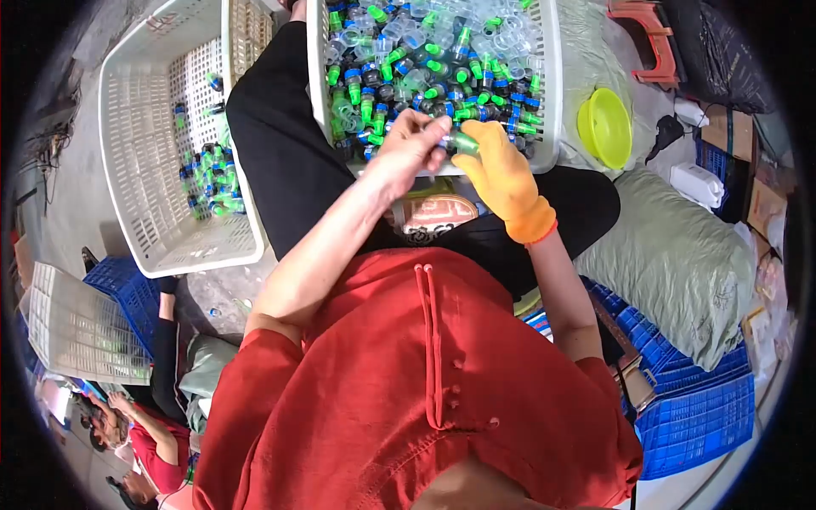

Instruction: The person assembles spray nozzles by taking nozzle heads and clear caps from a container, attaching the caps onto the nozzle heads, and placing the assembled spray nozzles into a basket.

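Observation:
My bare left hand (414, 146) has its fingers closed together at the near edge of a white crate (551, 85). Facing it, my right hand (497, 170), in an orange-yellow glove, grips a small green piece (465, 143) between thumb and fingers. The piece points toward my left fingertips; what those fingers pinch is too small to make out. Beyond both hands the crate holds many small green, blue and black parts (395, 58) and clear plastic caps (476, 44).
A second white crate (136, 187) on the left holds similar green and blue parts (212, 178). At right are a yellow-green bowl (605, 127), a stuffed sack (671, 255) and blue crates (697, 425). Other people (157, 450) sit at the lower left.

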A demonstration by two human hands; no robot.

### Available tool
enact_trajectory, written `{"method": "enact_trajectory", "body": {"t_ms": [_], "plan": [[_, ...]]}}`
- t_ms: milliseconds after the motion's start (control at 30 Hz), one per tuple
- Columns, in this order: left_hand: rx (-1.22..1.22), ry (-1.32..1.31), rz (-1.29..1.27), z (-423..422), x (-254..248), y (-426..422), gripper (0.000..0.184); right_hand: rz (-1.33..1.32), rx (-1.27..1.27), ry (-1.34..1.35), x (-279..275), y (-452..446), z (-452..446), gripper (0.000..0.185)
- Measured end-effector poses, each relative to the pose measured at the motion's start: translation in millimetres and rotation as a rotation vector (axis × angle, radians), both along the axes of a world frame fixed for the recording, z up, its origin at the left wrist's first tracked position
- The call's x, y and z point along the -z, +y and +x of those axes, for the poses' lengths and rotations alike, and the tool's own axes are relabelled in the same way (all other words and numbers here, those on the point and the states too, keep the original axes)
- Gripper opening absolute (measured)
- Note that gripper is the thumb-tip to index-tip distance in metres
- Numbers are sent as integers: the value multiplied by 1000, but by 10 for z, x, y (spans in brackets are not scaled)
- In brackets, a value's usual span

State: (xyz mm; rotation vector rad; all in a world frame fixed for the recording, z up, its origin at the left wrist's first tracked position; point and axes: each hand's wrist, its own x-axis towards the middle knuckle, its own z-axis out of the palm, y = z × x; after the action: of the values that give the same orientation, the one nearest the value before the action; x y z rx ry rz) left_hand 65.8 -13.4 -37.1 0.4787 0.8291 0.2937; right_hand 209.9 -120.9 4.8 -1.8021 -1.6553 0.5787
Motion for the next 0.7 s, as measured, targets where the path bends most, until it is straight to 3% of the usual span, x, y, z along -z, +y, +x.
{"method": "enact_trajectory", "body": {"t_ms": [67, 100, 167, 200, 267, 333, 367, 400, 467, 500, 567, 600, 633, 667, 700], "plan": [[39, 12, 176, -32, -82, -157, 31, -64, -14, 241, 87, -41, 10, 38], [0, 11, 212, -59, -115, -239, 31, -222, 59, 464, 26, -43, -41, 35], [103, -53, 258, -180, -124, -272, 29, -317, 68, 564, -61, -41, -81, 34], [165, -105, 264, -267, -88, -273, 28, -289, 37, 551, -72, -65, -123, 36], [515, -175, 270, -480, -138, 37, 37, -261, 6, 535, -129, -87, -183, 37], [711, -312, 553, -514, -164, 185, 50, -149, -244, 51, -310, -46, -215, 44], [938, -163, 562, -488, -244, 244, 56, -190, -265, 94, -420, -2, -251, 43], [935, -160, 562, -440, -260, 220, 56, -189, -269, 94, -431, -5, -284, 43], [948, 55, 1125, -299, -291, 171, 57, -160, -263, -32, -437, -5, -313, 40], [865, 132, 1137, -267, -364, 134, 52, -162, -261, -35, -389, -25, -310, 40], [825, 337, 1418, -185, -373, 13, 32, -190, -10, 371, -195, -98, -287, 35], [762, 402, 1517, -148, -345, -32, 25, -192, -7, 372, -81, -76, -196, 35], [589, 381, 1679, -99, -307, -33, 18, -54, -159, 140, -12, 22, -76, 30], [595, 373, 1676, -47, -261, -32, 18, -432, -47, 689, -45, -2, 11, 22], [571, 358, 1715, 28, -199, -3, 18, -740, 291, 1164, -139, 17, 65, 14]]}}
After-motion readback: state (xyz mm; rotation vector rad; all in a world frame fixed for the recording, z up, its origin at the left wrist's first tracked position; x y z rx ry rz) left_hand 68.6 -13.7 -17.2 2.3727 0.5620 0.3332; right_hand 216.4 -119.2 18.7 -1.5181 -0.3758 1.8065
